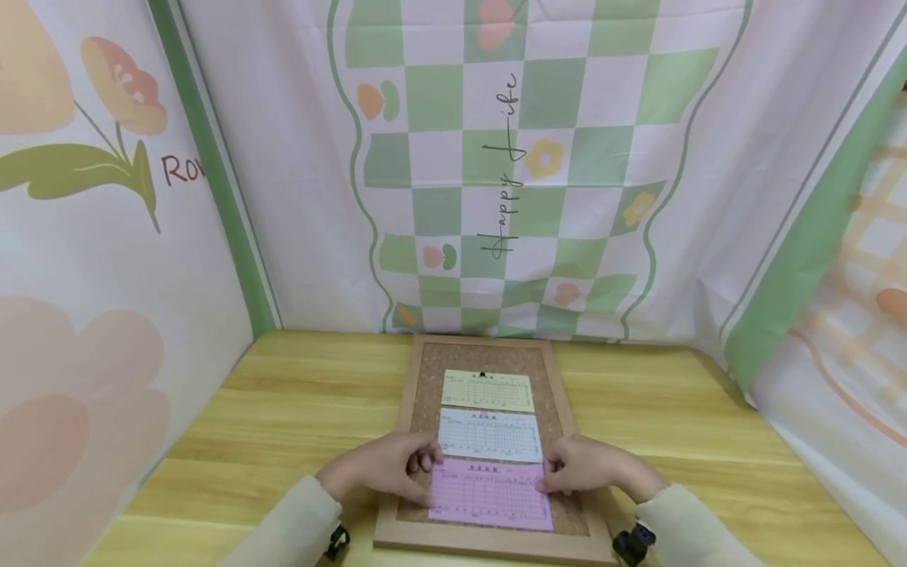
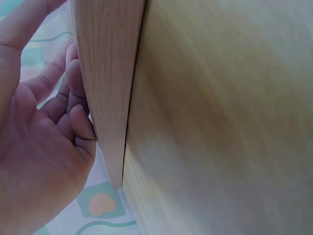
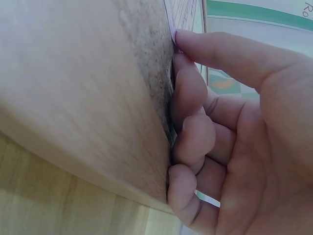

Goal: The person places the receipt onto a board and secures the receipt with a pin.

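A pink form slip lies on a wood-framed cork board, its left and right edges under my hands. My left hand is at the slip's left edge; its thumb touches near the lower left corner, and the index fingertip rests apart from it near the top left. In the left wrist view, the board's frame hides the thumb and index tips. With thumb and index finger, my right hand pinches the slip's right edge; its other fingers curl down against the board.
Above the pink slip lie a pale blue form and a yellow form, the latter with a black clip or pin at its top. The board lies on a wooden table. Patterned cloth hangs behind and at both sides.
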`<state>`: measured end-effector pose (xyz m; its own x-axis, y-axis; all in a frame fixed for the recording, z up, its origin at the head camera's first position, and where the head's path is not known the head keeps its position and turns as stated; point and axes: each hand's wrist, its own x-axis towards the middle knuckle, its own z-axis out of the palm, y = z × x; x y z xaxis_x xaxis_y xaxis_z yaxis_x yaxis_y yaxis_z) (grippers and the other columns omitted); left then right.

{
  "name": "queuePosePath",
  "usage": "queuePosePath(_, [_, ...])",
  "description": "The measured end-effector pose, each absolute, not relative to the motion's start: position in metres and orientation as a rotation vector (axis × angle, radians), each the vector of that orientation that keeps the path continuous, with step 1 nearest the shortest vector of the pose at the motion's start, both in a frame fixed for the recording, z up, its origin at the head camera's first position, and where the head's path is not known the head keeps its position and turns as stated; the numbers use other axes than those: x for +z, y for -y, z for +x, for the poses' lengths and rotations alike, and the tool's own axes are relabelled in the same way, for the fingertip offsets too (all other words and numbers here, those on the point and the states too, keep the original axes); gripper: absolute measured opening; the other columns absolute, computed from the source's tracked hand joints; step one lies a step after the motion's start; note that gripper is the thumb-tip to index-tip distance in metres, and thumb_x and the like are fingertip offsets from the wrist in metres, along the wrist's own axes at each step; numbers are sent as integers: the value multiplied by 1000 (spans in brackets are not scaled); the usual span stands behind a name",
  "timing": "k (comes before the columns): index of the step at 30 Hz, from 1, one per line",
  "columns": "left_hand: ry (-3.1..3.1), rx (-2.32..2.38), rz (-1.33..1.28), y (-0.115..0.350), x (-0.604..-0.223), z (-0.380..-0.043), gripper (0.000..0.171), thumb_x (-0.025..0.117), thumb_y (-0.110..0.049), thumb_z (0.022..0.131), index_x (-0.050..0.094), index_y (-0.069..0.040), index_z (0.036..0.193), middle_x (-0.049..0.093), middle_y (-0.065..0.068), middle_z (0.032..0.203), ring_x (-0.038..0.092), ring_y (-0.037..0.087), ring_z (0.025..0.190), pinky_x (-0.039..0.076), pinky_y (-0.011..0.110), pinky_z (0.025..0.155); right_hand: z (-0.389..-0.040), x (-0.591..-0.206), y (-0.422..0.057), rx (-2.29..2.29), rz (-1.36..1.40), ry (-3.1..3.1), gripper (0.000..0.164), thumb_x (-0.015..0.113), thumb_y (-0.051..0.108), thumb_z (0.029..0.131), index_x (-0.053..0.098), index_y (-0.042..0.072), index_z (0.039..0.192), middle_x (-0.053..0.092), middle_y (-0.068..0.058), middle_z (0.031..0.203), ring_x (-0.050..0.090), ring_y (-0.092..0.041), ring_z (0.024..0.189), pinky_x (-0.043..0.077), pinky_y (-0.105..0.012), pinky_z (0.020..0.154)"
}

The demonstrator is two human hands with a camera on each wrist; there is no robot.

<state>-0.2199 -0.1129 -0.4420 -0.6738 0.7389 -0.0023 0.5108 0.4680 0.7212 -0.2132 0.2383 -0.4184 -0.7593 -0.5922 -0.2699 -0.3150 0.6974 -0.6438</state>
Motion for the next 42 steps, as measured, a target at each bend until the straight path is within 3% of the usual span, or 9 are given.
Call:
queuePosePath(28, [-2351,1040,982,112,-449,-226,47,91,-19,74,60,-13,109,55,-5,91,48,5,78,44,20,71,-214,-414,-241,-883,-649,-2443,24,70,20,94,61,11,74,56,4,62,47,-9,55,36,-22,48])
queuePosePath(35, [-2349,1039,989,112,-448,-226,49,91,-21,74,60,-11,111,55,-4,91,49,5,79,45,20,71,-218,-414,-253,-906,-659,-2484,18,69,22,95,64,11,82,63,0,72,55,-12,62,43,-24,52])
queuePosePath(42, [-2349,1046,972,111,-447,-225,49,92,-19,73,61,-12,110,56,-3,90,48,5,78,44,20,70,-219,-409,-273,-930,-678,-2543,17,71,22,93,64,9,86,62,1,74,55,-11,63,44,-25,54])
